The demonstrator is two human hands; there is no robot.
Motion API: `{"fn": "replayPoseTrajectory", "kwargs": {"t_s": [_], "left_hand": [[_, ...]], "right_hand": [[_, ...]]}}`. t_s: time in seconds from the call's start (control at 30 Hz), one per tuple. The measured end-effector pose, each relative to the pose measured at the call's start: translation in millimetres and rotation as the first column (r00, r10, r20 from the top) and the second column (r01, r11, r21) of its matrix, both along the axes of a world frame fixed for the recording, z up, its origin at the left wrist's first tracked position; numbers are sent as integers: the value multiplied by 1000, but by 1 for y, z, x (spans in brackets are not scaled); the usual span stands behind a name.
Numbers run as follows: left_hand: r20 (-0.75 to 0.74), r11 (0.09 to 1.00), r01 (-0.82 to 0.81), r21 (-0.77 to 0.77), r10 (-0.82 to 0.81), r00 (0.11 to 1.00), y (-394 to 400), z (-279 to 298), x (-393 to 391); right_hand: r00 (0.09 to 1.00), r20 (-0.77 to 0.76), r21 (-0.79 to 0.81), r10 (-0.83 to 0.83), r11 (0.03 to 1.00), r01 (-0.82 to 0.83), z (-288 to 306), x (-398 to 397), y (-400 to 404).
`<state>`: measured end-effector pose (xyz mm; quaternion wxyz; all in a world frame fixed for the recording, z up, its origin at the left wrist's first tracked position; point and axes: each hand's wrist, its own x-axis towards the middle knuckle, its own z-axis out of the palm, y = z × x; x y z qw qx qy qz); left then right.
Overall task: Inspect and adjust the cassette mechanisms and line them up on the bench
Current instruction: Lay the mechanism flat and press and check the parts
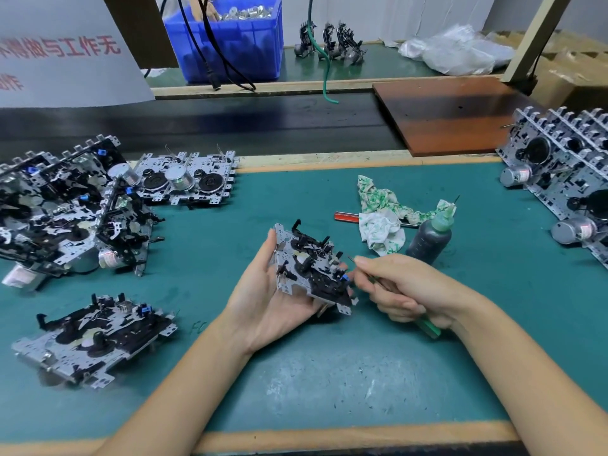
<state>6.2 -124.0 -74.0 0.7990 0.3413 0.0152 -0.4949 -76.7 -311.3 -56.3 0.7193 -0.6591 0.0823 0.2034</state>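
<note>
Left hand [263, 301] cradles one mechanism [312, 271] above the mat [230, 225]; right hand [401, 287] pinches a green-handled tool [429, 327], its tip hidden. Two more mechanisms lie singly left; the pile's count is unclear.

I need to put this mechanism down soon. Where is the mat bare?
Bare mat lies in front of both hands, toward the near edge, and between the rag and the flat mechanism at the back. The left is crowded by the pile; the right by the lined-up row.
</note>
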Motion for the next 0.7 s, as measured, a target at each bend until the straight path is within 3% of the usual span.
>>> {"fn": "replayPoseTrajectory", "kwargs": {"t_s": [0.37,0.7], "left_hand": [[-11,999,39,-23,-39,999,0,-3,-1],[6,993,76,94,-77,997,-4,-14,1]], "right_hand": [[1000,-4,-29,7,1000,-7,1,-1,4],[997,-8,-279,78,957,-77,6,-5,21]]}}
